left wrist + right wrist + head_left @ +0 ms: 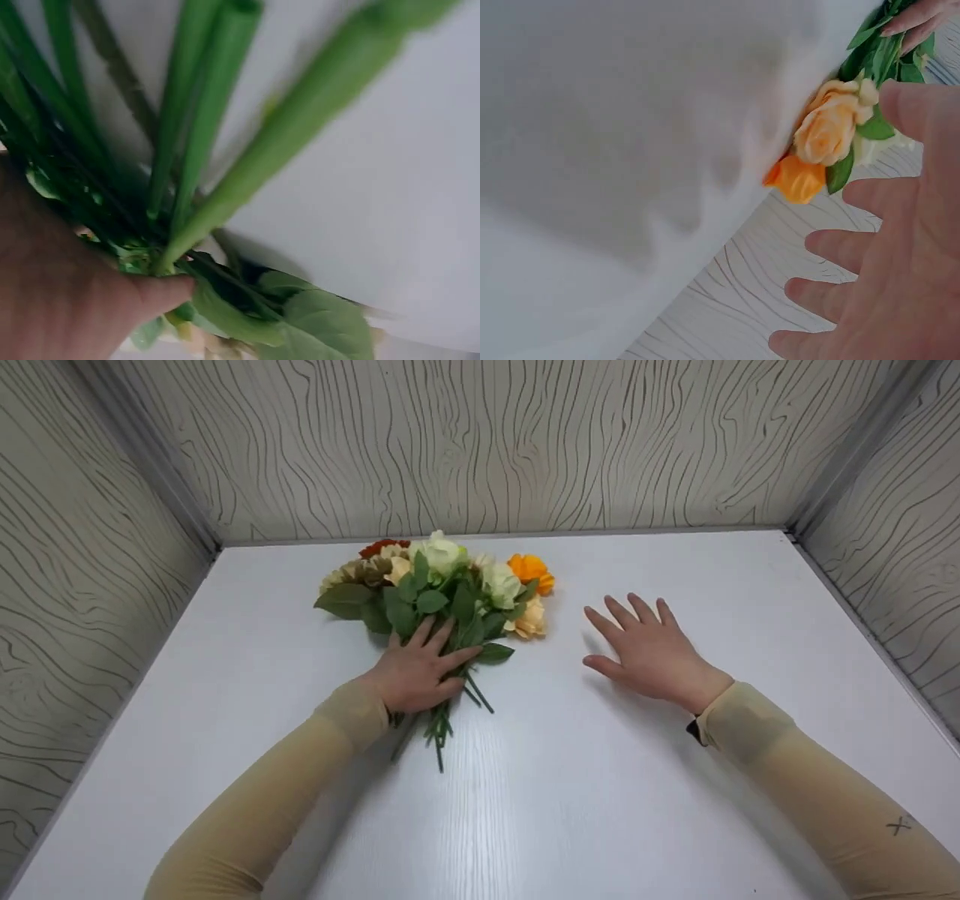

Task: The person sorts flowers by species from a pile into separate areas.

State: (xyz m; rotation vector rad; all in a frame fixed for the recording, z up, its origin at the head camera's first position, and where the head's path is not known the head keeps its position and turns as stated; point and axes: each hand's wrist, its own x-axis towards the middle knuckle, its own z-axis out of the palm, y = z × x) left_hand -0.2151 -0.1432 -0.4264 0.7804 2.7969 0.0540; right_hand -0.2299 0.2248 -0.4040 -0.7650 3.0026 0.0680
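A bunch of flowers with white, peach, orange, brown and dark red heads lies on the white table, stems toward the front. My left hand rests on the leaves and upper stems, its fingers spread. In the left wrist view, the thumb lies across the base of the green stems. To the right of the blooms, my right hand is held over the table with fingers spread and holds nothing. The right wrist view shows a peach rose and an orange flower beyond its fingers.
The white tabletop extends around the flowers and both arms. Wood-grain patterned panels stand at the back, left and right, joined by grey corner posts. A dark band shows at the right wrist.
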